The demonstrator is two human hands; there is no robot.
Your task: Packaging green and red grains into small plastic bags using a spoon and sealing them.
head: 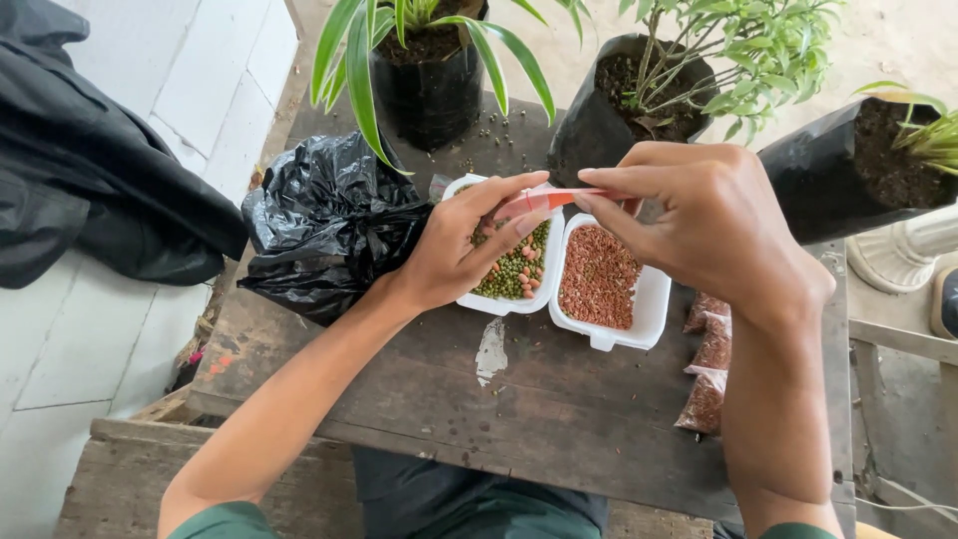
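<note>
My left hand (461,245) and my right hand (711,222) both pinch a small clear plastic bag (544,199) with a reddish strip, held flat between them above two white foam trays. The left tray (499,304) holds green and pinkish beans. The right tray (649,309) is filled with small reddish-brown seeds. Both trays sit on a dark wooden table (559,409).
A crumpled black plastic bag (324,225) lies left of the trays. Three potted plants in black bags (429,90) (609,115) (858,170) stand at the table's back. Small packed bags of red seeds (709,364) lie at the right. Dark cloth (90,160) lies on the white tiles.
</note>
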